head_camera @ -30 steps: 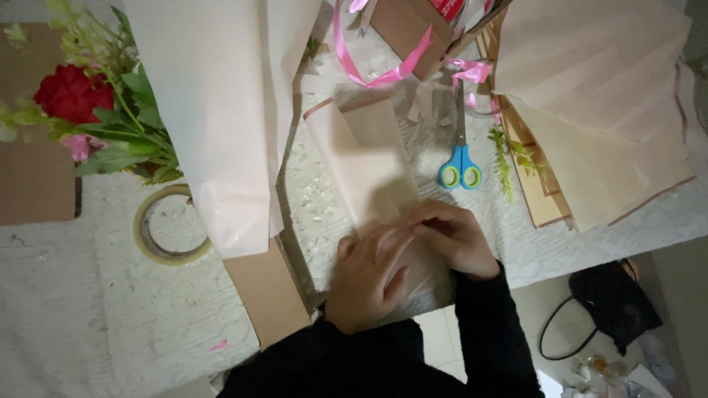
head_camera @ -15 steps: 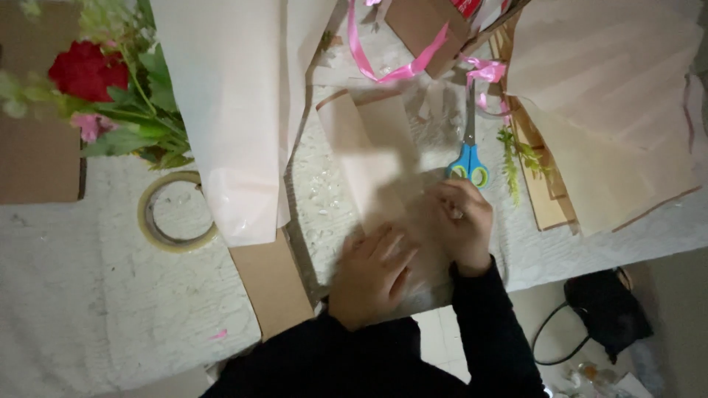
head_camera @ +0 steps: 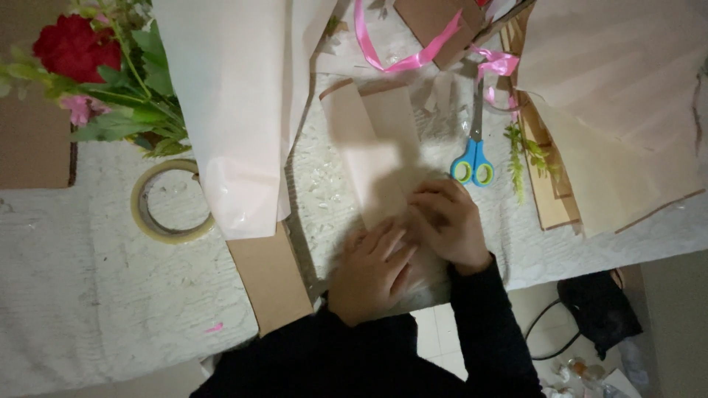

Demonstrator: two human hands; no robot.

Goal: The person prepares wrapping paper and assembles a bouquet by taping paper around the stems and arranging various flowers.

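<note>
A folded strip of pale pink paper (head_camera: 372,144) lies on the white table (head_camera: 88,295), running away from me. My left hand (head_camera: 369,271) lies flat on its near end, fingers together and pressing down. My right hand (head_camera: 446,221) rests beside it on the same end, fingers curled over the paper's right edge. Both sleeves are black. The paper's near end is hidden under my hands. Blue-handled scissors (head_camera: 474,151) lie just beyond my right hand.
A tape roll (head_camera: 151,214) sits left, under a large pale pink sheet (head_camera: 236,103). Red and pink flowers (head_camera: 81,59) are at far left. Brown card (head_camera: 269,280) lies beside my left hand. Pink ribbon (head_camera: 402,55) and stacked paper sheets (head_camera: 619,110) are at the back right.
The view has shifted so the table sits lower in frame. My right hand reached toward the scissors half a second ago and has come back onto the paper beside my left hand.
</note>
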